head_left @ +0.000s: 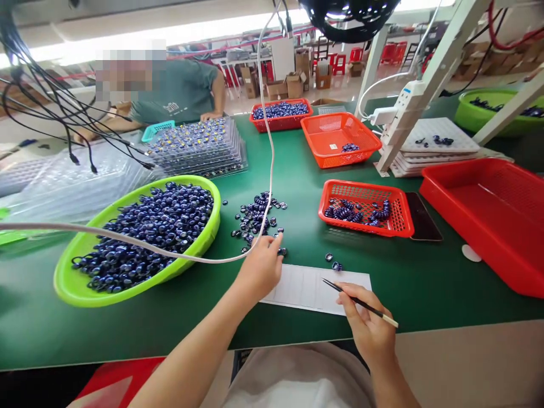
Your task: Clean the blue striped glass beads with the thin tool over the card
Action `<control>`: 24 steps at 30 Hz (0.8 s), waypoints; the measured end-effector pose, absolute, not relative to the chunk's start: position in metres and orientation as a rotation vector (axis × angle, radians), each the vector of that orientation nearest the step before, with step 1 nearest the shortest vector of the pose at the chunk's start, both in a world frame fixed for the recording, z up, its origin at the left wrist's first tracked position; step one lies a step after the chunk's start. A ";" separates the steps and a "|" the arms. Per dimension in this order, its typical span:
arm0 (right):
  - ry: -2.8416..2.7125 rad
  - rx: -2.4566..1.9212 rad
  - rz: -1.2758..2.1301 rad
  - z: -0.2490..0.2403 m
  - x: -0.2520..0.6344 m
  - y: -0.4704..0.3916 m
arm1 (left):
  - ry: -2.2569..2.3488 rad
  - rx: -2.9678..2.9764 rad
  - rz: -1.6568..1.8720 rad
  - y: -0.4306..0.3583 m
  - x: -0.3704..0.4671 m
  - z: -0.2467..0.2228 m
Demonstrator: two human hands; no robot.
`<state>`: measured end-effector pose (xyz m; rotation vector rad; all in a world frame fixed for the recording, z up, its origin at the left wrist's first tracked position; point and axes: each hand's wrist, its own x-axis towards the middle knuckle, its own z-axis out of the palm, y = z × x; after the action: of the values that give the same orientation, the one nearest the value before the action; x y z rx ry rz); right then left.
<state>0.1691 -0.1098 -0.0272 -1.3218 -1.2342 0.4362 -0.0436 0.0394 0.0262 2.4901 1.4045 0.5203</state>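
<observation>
Right hand (369, 323) pinching tweezers (368, 306) closed-fingered, white sheet (301, 288) lying beneath; left hand (261, 266) reaching at dark-blue parts (254, 216) ahead, can't tell if holding any.

Okay so the pieces (254, 216) just past your left hand (262, 265) are glossy dark blue, kinda purplish, with pale glints. The tub (216, 218) left of that hand is bright lime green, with more of the same blue inside. The tweezers (366, 305) in your right hand (370, 330) are black with a cream back end, and your sheet (297, 286) between both hands is white with faint lines. Beyond your right hand you've got an orange-red basket (365, 228) with a holey lattice pattern, plus a plain red tray (488, 218) further right. Your tabletop's (297, 241) deep green.
</observation>
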 end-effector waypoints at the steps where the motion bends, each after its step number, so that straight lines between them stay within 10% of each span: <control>1: -1.223 -1.334 0.436 -0.026 0.169 -0.110 | 1.446 2.544 0.519 0.042 -0.044 0.029; 24: -0.781 -1.355 0.529 -0.017 0.164 -0.106 | 0.812 2.700 0.261 0.050 0.042 0.008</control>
<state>0.1641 -0.1065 -0.0167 -1.3553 -0.7815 0.5287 0.0417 0.0502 0.0077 2.7004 0.8115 0.2608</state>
